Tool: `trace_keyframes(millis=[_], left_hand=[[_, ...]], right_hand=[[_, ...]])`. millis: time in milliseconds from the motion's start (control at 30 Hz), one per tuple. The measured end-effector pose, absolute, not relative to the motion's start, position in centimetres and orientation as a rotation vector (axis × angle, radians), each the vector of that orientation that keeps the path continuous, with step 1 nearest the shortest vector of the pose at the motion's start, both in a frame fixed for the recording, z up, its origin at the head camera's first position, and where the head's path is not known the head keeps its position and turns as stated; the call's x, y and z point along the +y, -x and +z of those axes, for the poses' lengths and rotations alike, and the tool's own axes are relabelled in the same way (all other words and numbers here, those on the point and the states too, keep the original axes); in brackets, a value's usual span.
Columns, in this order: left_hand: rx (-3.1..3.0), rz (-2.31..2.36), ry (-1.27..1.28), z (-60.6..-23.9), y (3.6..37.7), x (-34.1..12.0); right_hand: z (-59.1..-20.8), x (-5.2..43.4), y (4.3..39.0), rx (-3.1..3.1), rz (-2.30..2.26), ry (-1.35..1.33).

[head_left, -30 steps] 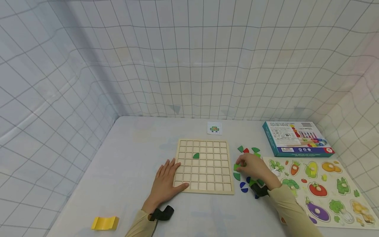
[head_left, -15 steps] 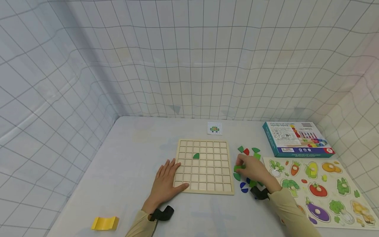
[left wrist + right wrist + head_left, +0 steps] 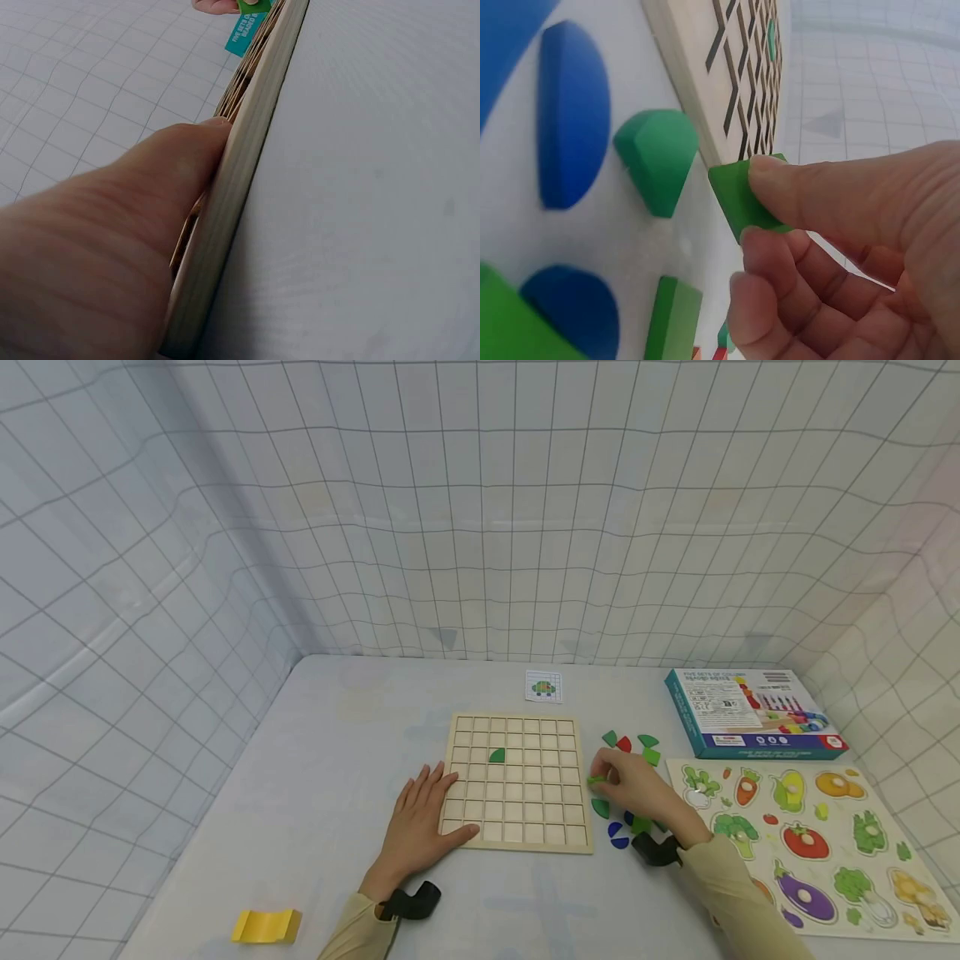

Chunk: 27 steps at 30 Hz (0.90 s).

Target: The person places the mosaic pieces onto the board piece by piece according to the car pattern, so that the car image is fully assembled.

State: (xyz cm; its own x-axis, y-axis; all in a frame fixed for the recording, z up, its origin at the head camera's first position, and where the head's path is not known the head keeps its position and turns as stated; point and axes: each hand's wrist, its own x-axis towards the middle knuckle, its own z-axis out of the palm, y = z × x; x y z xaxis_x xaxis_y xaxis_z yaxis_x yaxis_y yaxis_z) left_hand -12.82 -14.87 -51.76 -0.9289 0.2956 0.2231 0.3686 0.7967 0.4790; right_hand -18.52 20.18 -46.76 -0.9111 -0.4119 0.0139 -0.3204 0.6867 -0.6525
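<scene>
A wooden grid board (image 3: 525, 843) lies on the table, with one dark green quarter-circle piece (image 3: 497, 755) in a cell of its upper left part. My left hand (image 3: 422, 822) rests flat at the board's lower left corner, fingers spread; in the left wrist view the thumb (image 3: 180, 150) lies over the rim. Just off the board's right edge, my right hand (image 3: 636, 783) pinches a light green square block (image 3: 739, 196) between thumb and fingers. Around that hand lie loose pieces: a green quarter circle (image 3: 660, 157), blue half circles (image 3: 574, 112) and a red quarter circle (image 3: 624, 744).
A small printed picture card (image 3: 543, 687) lies behind the board. To the right are a teal toy box (image 3: 757, 714) and a vegetable puzzle board (image 3: 825, 793). A yellow block (image 3: 267, 927) sits at the front left. A grid-patterned curtain (image 3: 480, 527) surrounds the table.
My right hand has picked up the light green square, tilted it and shifted slightly left toward the board. The left hand has stayed in place.
</scene>
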Motion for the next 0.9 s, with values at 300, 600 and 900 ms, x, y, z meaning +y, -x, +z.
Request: trace_keyframes(millis=[300, 600, 900], left_hand=[[-2.840, -0.794, 0.528, -52.0, 12.8, -14.9], [-2.846, -0.797, 0.530, -51.9, 12.8, -14.9], [-2.848, -0.783, 0.524, -52.0, 12.9, -14.9]], right_hand=[[-46.1, 18.1, 20.0, 2.766, -1.133, 0.738], [-46.4, 15.0, 21.5, 2.676, -1.252, 0.790], [-47.1, 12.0, 22.5, 2.686, -1.273, 0.780]])
